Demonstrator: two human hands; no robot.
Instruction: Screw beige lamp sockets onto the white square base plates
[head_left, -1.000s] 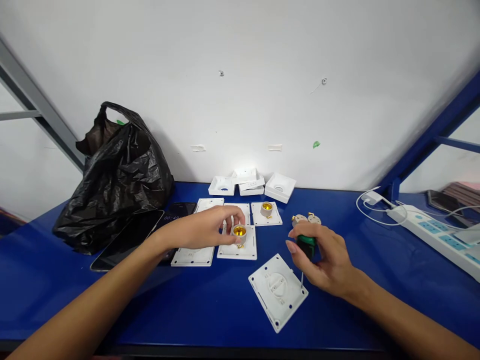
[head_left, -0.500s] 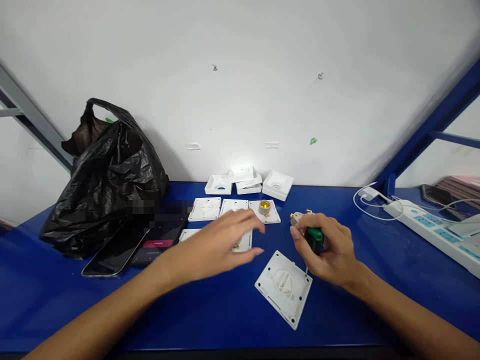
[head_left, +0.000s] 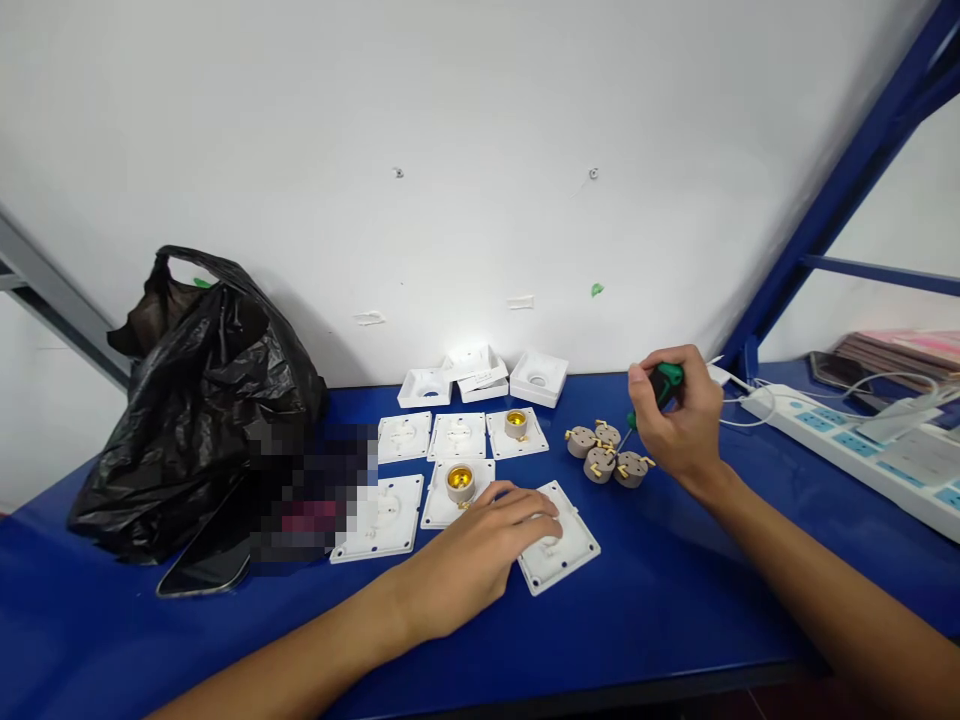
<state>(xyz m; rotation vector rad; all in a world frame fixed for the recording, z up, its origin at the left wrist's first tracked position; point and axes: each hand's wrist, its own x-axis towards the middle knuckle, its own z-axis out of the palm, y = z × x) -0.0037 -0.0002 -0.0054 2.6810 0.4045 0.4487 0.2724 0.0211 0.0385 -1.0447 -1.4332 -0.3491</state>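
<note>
My left hand [head_left: 495,540] lies over the left part of a square white plate [head_left: 566,555], fingers curved onto its face and the thumb hidden. In my right hand [head_left: 682,420] is a screwdriver with a green and black handle [head_left: 666,384], its shaft slanting down to the left. Its tip is close to a cluster of several round beige lamp sockets with brass terminals [head_left: 598,463]; I cannot tell whether it touches them. Left of the cluster, one brass-lined lamp socket [head_left: 460,483] sits on a white plate, and another socket [head_left: 516,424] sits on a plate farther back.
More white plates [head_left: 405,437] lie in rows on the blue table [head_left: 675,610]. White box-shaped covers [head_left: 538,376] are grouped against the wall. A black plastic bag [head_left: 217,380] and a phone [head_left: 210,565] are at the left. A power strip [head_left: 847,440] with cables lies right.
My left hand has come down onto the nearest white plate, which has turned. My right hand, holding the screwdriver, has moved up and away from that plate, uncovering the socket cluster. The view has shifted.
</note>
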